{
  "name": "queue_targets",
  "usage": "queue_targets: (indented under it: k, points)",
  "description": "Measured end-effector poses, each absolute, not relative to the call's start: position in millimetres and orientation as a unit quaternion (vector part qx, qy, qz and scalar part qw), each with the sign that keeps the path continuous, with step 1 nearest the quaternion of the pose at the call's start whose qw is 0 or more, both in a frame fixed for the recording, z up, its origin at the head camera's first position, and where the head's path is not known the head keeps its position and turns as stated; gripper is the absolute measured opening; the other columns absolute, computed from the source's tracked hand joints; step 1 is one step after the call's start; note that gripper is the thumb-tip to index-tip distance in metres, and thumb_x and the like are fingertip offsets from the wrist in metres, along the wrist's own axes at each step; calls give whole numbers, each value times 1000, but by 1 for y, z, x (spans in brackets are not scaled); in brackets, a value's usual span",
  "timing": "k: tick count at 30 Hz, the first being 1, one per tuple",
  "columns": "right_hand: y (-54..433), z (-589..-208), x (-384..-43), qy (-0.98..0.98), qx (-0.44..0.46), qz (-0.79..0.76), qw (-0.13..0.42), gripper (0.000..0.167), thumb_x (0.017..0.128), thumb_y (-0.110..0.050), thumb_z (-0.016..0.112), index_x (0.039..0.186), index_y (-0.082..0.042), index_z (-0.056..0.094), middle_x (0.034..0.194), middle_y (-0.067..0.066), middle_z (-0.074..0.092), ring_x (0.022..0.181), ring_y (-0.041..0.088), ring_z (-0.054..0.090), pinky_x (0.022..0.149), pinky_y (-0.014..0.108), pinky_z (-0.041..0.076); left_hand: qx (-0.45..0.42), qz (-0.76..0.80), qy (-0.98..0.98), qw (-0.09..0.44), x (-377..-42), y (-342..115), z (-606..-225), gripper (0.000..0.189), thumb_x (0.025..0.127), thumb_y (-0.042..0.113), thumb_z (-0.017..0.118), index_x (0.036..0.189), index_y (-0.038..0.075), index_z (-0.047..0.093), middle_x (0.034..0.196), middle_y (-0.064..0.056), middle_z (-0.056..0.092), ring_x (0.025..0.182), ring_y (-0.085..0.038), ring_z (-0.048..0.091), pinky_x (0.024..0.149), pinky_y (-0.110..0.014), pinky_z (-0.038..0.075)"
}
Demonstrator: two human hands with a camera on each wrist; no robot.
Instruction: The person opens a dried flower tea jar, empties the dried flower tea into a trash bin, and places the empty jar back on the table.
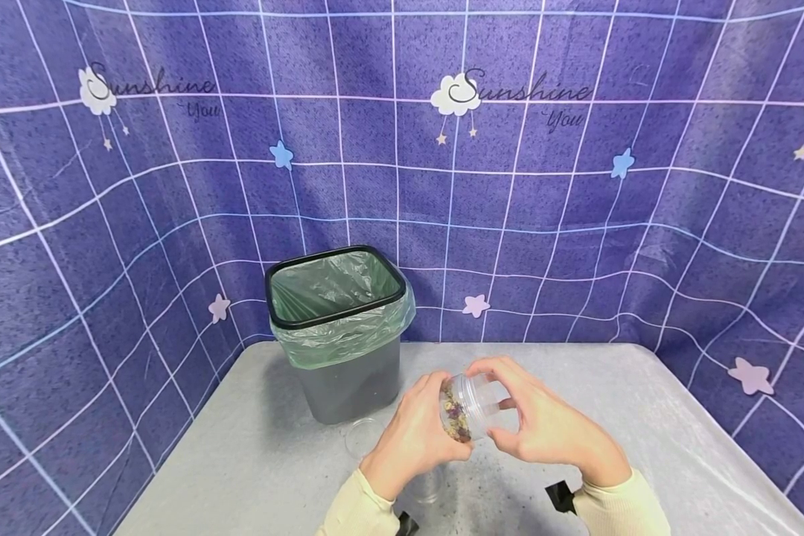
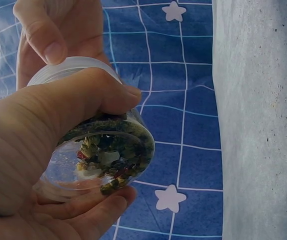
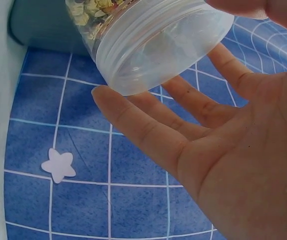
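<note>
A clear plastic jar (image 1: pixel 451 420) of dried flowers and leaves is tipped on its side above the table. My left hand (image 1: pixel 415 424) grips its body, thumb on one side and fingers on the other, in the left wrist view too. The jar's translucent screw lid (image 3: pixel 168 50) faces right. Around the lid's rim are the spread, bent fingers and thumb of my right hand (image 1: pixel 543 420); one fingertip (image 3: pixel 103 95) is right at the edge in the right wrist view. The dried pieces (image 2: pixel 108 155) lie along the jar's lower wall.
A grey bin (image 1: pixel 351 383) with a black rim and green liner stands behind, to the left. On the table (image 1: pixel 643 417) lie a clear round piece (image 1: pixel 364 438) and another clear round container (image 1: pixel 426 485), partly behind my left arm. Dark crumbs dot the surface. A purple gridded curtain (image 1: pixel 509 246) encloses the table.
</note>
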State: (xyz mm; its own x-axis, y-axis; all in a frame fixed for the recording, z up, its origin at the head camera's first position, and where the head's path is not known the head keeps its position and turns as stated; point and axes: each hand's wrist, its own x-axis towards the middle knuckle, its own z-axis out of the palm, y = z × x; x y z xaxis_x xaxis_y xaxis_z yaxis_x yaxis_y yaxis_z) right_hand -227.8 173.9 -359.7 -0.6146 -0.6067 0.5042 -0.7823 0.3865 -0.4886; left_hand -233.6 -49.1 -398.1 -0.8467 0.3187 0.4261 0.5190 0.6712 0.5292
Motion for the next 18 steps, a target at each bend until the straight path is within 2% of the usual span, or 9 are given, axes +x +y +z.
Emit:
queue_targets:
  k: [5, 18]
  points:
    - [174, -360, -229, -824, 425, 355, 120, 78, 71, 3, 77, 142, -14, 48, 139, -1, 51, 126, 22, 56, 84, 40, 61, -233, -334, -901, 150, -234, -49, -398, 82, 54, 25, 95, 127, 12, 57, 112, 1, 63, 96, -12, 59, 84, -29, 53]
    - [171, -360, -226, -809, 443, 362, 136, 84, 65, 13, 73, 139, -15, 48, 136, -2, 50, 120, 21, 56, 84, 39, 60, -236, -333, -900, 155, -233, -49, -398, 84, 53, 25, 95, 127, 11, 58, 112, 1, 63, 97, -13, 59, 85, -29, 54]
